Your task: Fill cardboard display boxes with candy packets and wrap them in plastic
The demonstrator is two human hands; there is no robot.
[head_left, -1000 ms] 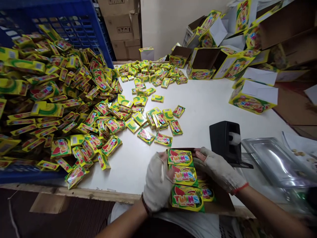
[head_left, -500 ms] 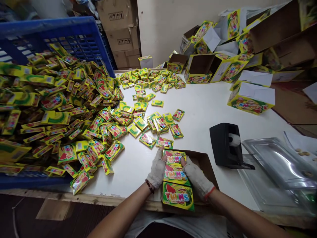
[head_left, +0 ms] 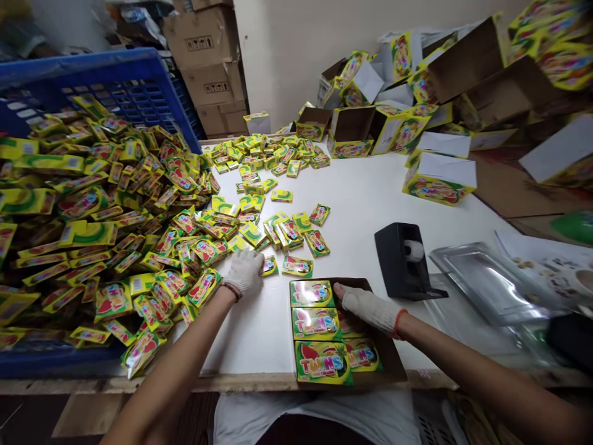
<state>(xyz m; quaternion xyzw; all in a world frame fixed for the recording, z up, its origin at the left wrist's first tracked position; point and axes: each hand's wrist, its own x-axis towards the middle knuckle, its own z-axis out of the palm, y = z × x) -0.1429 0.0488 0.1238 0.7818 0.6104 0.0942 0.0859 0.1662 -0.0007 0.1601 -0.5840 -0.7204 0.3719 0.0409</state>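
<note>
Blue crate point(head_left: 115, 80), far left, holds a heap of yellow packets point(head_left: 139, 204) that reaches onto the white worktop point(head_left: 370, 198). At the heap's near edge the gloved left hand point(head_left: 243, 271) lies palm down, fingers point(head_left: 254, 258) curled over loose packets; whether they grip one cannot be told. The gloved right hand point(head_left: 368, 306) rests flat, fingers point(head_left: 343, 292) stretched out, on the packed rows point(head_left: 317, 321) inside a brown carton point(head_left: 393, 364). Beyond those fingers stands a black tape dispenser point(head_left: 403, 259).
</note>
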